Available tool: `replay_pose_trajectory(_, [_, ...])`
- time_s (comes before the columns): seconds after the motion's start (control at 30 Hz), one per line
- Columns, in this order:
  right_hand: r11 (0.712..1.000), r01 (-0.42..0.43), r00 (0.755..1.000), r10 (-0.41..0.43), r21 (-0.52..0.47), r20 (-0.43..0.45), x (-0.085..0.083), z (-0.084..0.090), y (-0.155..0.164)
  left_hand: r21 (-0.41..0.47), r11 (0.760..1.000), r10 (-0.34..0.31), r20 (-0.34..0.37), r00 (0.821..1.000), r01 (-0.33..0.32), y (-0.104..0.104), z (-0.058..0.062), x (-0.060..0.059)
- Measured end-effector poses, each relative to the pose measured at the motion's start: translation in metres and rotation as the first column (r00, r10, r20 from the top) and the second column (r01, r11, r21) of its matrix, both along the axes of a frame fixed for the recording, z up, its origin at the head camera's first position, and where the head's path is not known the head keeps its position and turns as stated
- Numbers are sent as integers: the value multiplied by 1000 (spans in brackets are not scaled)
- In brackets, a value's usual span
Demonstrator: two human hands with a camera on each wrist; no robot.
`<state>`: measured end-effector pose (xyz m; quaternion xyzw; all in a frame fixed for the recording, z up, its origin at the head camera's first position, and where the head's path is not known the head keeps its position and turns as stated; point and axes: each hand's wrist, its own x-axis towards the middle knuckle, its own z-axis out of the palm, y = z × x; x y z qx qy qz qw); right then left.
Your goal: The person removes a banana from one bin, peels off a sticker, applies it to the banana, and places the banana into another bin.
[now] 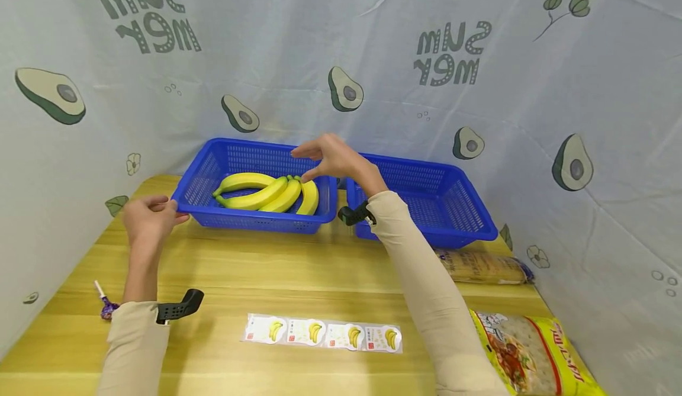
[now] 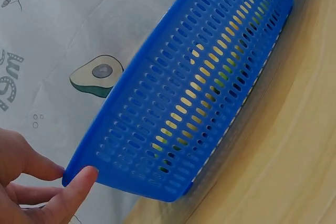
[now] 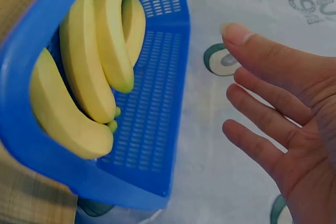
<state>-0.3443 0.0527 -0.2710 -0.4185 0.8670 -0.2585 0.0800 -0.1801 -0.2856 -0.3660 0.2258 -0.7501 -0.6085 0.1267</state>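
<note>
At its near left corner, my left hand point(image 1: 150, 218) pinches the rim of a blue plastic basket point(image 1: 256, 221), thumb and fingers on either side in the left wrist view. Several yellow bananas point(image 1: 256, 198) with green tips lie inside it, bunched toward the right. Over the right end of this basket hovers my right hand point(image 1: 338, 162), thumb apart from the fingers and nothing between them. The right wrist view shows the same bananas point(image 3: 86, 66) left of my spread right hand point(image 3: 283, 103).
A second blue basket point(image 1: 458, 233) stands to the right, with a noodle pack point(image 1: 482, 267) before it. Nearer lie a yellow food bag point(image 1: 533, 351), a strip of banana stickers point(image 1: 322, 332) and a lollipop point(image 1: 108, 307). A patterned curtain point(image 1: 288, 47) closes off the back and sides.
</note>
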Motion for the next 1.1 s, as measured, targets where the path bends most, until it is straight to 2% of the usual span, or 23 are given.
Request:
replay_pose_trajectory(0.07, [1000,4,999,-3,-14,40,-5,-2,-5,31,999,16,-3,1000,-16,-1,-2,-1])
replay_pose_trajectory(0.17, [999,2,995,1,-36,99,-15,-6,-14,136,990,31,-16,999,-28,-2,-3,-2])
replay_pose_trajectory(0.3, [998,-13,990,21,-58,136,-28,-13,-27,311,949,56,-31,998,-44,-4,-5,-3])
replay_pose_trajectory(0.47, [996,-31,980,47,-86,192,-45,-27,-40,421,906,50,-7,999,-43,-7,-8,-3])
replay_pose_trajectory(0.6, [991,-26,964,59,-130,258,-56,-37,-49,441,897,35,4,999,-34,-9,-8,-4])
replay_pose_trajectory(0.8, [982,-3,929,73,-189,363,-72,-58,-63,431,902,22,-16,1000,-13,-9,-7,-7])
replay_pose_trajectory(0.9, [986,4,915,65,-168,398,-76,-65,-68,429,903,14,-22,1000,-4,-10,-7,-9])
replay_pose_trajectory(1.1, [995,24,912,16,-92,409,-80,-81,-77,431,902,14,-22,1000,-3,-12,-7,-9])
